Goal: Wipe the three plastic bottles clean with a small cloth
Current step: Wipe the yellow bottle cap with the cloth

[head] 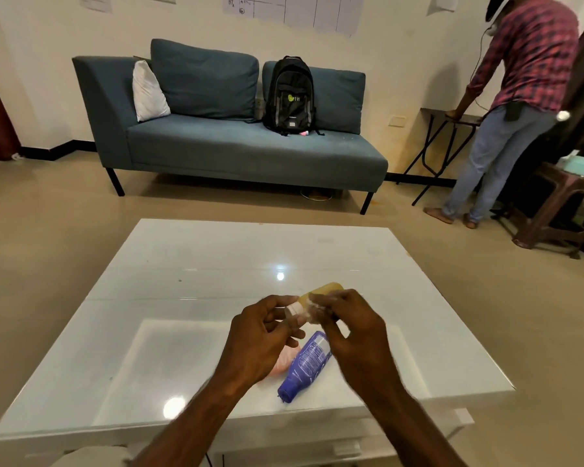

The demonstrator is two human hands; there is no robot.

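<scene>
A yellow plastic bottle [321, 293] with a white cap is held above the white table [189, 264], between both hands. My left hand [263, 335] grips it at the cap end. My right hand [351, 328] presses a small pale cloth [312, 310] against the bottle's side; the cloth is blurred. A purple bottle [309, 364] lies on its side on the table under my hands, cap toward me. A pink bottle [285, 360] lies beside it to the left, mostly hidden by my left hand.
A blue sofa [236, 146] with a black backpack [290, 96] stands beyond the table. At the far right a person [506, 106] in a checked shirt leans on a folding table [452, 117], next to a brown stool [560, 210].
</scene>
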